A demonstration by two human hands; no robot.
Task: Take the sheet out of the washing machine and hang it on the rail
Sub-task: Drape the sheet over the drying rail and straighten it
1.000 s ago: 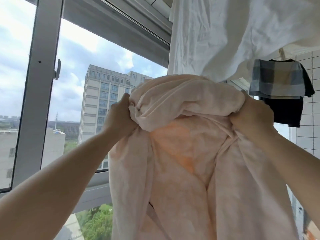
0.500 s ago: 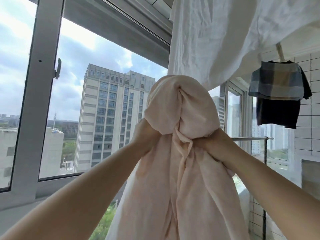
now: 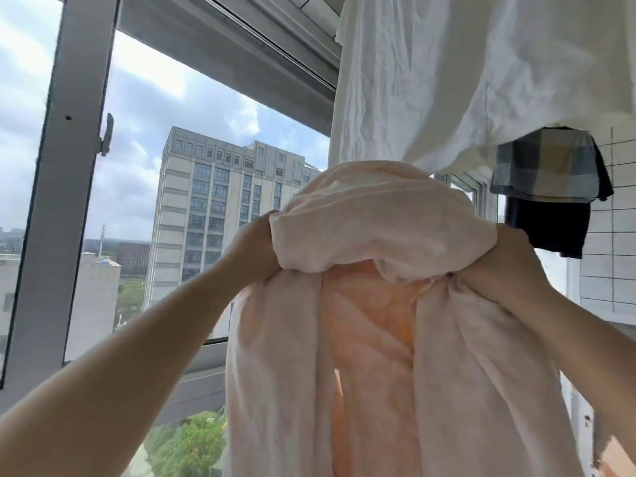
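I have the pink sheet out of the machine and raised high by the window, so that part is done. My left hand and right hand are both clenched on its bunched top, with the rest trailing below. It hangs just under a white cloth already drying overhead. I can't see the rail itself; draping and spreading are left, I judge
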